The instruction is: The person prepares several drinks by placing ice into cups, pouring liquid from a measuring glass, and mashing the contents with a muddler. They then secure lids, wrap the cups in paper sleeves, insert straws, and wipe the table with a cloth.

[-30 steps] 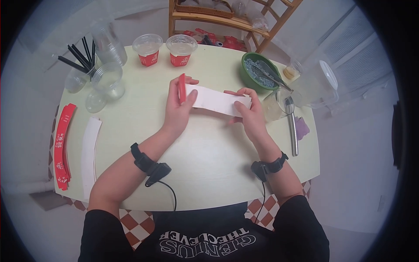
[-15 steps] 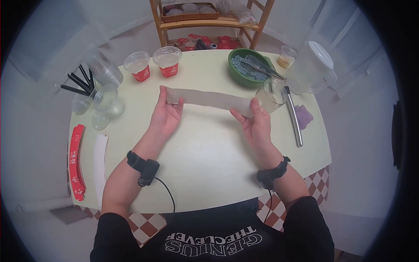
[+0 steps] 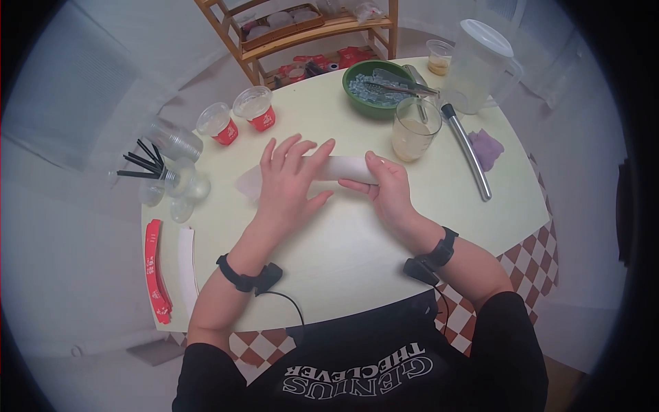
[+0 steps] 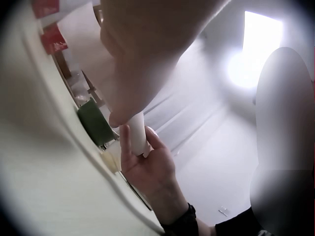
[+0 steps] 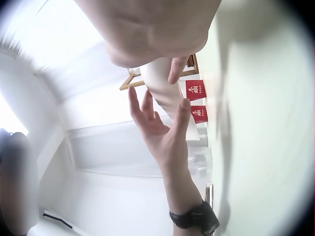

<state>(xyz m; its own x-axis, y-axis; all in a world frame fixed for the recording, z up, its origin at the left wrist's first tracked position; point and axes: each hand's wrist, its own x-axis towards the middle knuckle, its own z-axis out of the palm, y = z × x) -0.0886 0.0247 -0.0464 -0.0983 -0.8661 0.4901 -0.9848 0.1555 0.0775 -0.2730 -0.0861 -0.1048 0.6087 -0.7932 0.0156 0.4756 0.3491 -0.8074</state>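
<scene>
A white paper strip [image 3: 349, 169], the blank side of a cup sleeve, is held over the table in a curve. My right hand [image 3: 392, 194] pinches its right end, thumb on top and fingers beneath. Fingers spread, my left hand [image 3: 287, 184] lies over the strip's left part, whose end sticks out beyond it. The right wrist view shows the left hand's thumb and fingers wide apart around the curved strip [image 5: 160, 83]. In the left wrist view, the right hand [image 4: 150, 167] grips the strip's near end [image 4: 138, 135].
Two clear cups with red sleeves [image 3: 262, 119] stand at the back. Red printed strips [image 3: 156, 278], a white strip [image 3: 187, 264], black straws [image 3: 143, 161] and clear cups are left. Right are a green bowl [image 3: 357, 103] of ice, a measuring cup [image 3: 414, 141], a muddler [image 3: 471, 156] and a pitcher [image 3: 475, 75].
The strip's red end was folded up in my left hand, then the strip was stretched between both hands. Now the left hand has let go of that end and slid inward, fingers spread.
</scene>
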